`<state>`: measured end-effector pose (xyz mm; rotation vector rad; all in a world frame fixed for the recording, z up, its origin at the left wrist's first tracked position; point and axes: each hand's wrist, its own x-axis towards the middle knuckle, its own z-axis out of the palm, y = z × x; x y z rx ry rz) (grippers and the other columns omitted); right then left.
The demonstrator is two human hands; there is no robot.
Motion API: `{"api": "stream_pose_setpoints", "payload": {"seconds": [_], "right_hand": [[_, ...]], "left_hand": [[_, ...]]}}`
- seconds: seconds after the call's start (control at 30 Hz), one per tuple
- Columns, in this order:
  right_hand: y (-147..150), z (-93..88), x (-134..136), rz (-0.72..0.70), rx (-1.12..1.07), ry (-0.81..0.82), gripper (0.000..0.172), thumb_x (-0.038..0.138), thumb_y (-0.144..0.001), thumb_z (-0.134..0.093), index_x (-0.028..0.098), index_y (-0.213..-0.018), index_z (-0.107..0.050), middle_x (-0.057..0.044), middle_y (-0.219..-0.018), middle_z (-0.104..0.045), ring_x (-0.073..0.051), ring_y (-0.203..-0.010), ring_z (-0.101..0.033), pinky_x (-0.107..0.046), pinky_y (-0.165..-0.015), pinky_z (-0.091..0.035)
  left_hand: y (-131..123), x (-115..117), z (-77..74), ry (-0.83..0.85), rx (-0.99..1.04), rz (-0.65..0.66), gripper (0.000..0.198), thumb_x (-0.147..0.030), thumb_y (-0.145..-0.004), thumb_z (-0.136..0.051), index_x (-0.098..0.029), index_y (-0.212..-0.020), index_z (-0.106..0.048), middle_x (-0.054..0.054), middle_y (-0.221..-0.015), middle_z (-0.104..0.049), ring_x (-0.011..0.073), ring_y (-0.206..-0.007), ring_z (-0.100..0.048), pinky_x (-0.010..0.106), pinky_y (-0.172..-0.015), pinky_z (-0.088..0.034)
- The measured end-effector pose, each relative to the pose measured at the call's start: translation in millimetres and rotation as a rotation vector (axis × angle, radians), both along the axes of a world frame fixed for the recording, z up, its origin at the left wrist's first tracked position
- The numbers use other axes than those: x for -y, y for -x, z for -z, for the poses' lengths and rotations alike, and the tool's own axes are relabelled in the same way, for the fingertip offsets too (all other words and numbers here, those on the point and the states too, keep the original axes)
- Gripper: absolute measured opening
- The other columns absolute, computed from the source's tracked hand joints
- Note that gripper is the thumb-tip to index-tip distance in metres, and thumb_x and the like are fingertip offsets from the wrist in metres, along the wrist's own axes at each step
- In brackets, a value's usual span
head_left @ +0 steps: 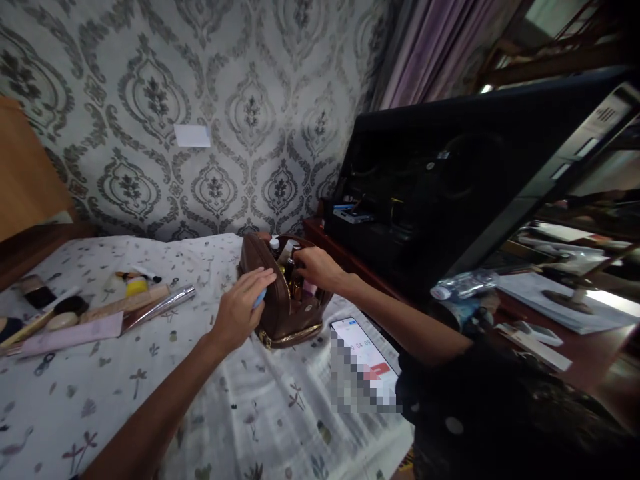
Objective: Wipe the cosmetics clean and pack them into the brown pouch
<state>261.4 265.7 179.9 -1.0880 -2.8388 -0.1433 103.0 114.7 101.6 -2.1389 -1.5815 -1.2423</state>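
At the middle of a white cloth [215, 413] printed with palms and flamingos, a brown bag [277, 323] with its top open and a gold zip [296, 335] along its near lower edge. In the opening, a white-capped bottle [274, 245] among other small containers. Against the bag's left side, the left hand [244, 301], fingers gently bent and close together, with a small blue thing [259, 297] showing beside them; impossible to tell whether gripped. At the mouth of the bag, the right hand [320, 269], fingers curled down into the opening; impossible to tell how far open, or holding what, if anything.

Just beside the bag, below the right forearm, a phone [353, 333] lying face up, partly pixelated. Well to the left on the cloth, a pale pink tube [75, 335], a silver tube [163, 307] and a yellow item [136, 287]. To the right, a large black panel [450, 180], then a clear plastic bottle [467, 285] on a reddish-brown counter [580, 357]. Behind, grey patterned wallpaper [215, 80] and a purple curtain [425, 50].
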Motion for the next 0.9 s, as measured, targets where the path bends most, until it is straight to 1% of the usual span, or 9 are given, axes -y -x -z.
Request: {"api": "stream_pose_setpoints", "payload": {"seconds": [0.17,0.3,0.4,0.53,0.77,0.9], "right_hand": [[-0.2,-4.0,4.2,-0.001,0.042,0.012,0.019,0.016,-0.086,-0.065,0.016,-0.104,-0.073,-0.012,-0.103,-0.073,-0.025,-0.099,-0.067,-0.027,-0.078,-0.045],[0.0,-5.0,4.7,0.003,0.044,0.011,0.02,0.019,-0.09,-0.062,0.015,-0.107,-0.072,-0.012,-0.105,-0.073,-0.025,-0.101,-0.067,-0.027,-0.079,-0.046],[-0.2,-4.0,4.1,-0.001,0.031,0.009,0.019,0.02,-0.091,-0.062,0.016,-0.106,-0.072,-0.012,-0.104,-0.073,-0.025,-0.101,-0.067,-0.027,-0.079,-0.045],[0.6,-2.2,2.1,-0.011,-0.008,-0.004,0.017,0.017,-0.09,-0.062,0.015,-0.103,-0.072,-0.012,-0.105,-0.073,-0.024,-0.102,-0.066,-0.026,-0.081,-0.045],[9.9,2.4,-6.8,-0.014,-0.066,-0.023,0.021,0.013,-0.089,-0.059,0.014,-0.107,-0.07,-0.011,-0.108,-0.072,-0.021,-0.104,-0.065,-0.024,-0.084,-0.044],[14.9,6.5,-10.7,-0.023,-0.067,-0.028,0.021,0.012,-0.088,-0.059,0.014,-0.105,-0.07,-0.013,-0.111,-0.071,-0.023,-0.107,-0.064,-0.026,-0.086,-0.045]], "left_hand": [[0.4,-0.9,1.2,-0.002,0.004,0.007,0.056,0.0,-0.08,-0.042,-0.021,-0.128,-0.058,0.006,-0.137,-0.063,0.0219,-0.133,-0.052,0.044,-0.113,-0.045],[1.2,-1.5,2.1,-0.013,-0.008,0.011,0.054,0.0,-0.081,-0.041,-0.02,-0.128,-0.058,0.007,-0.137,-0.063,0.0217,-0.133,-0.052,0.043,-0.113,-0.045],[1.6,-1.2,2.4,-0.003,0.0,0.017,0.055,0.0,-0.081,-0.041,-0.021,-0.129,-0.057,0.006,-0.138,-0.062,0.0218,-0.134,-0.052,0.045,-0.114,-0.044],[1.5,-1.3,3.1,0.003,0.011,0.027,0.057,0.0,-0.081,-0.042,-0.023,-0.132,-0.057,0.006,-0.138,-0.061,0.022,-0.135,-0.051,0.045,-0.114,-0.043],[0.7,-2.4,4.4,-0.007,0.022,0.026,0.057,-0.001,-0.083,-0.042,-0.024,-0.133,-0.056,0.005,-0.137,-0.062,0.0223,-0.134,-0.052,0.046,-0.114,-0.044],[0.9,-2.4,3.3,-0.013,0.018,0.034,0.056,-0.003,-0.084,-0.043,-0.025,-0.134,-0.055,0.005,-0.136,-0.064,0.0222,-0.133,-0.053,0.046,-0.113,-0.045]]}}
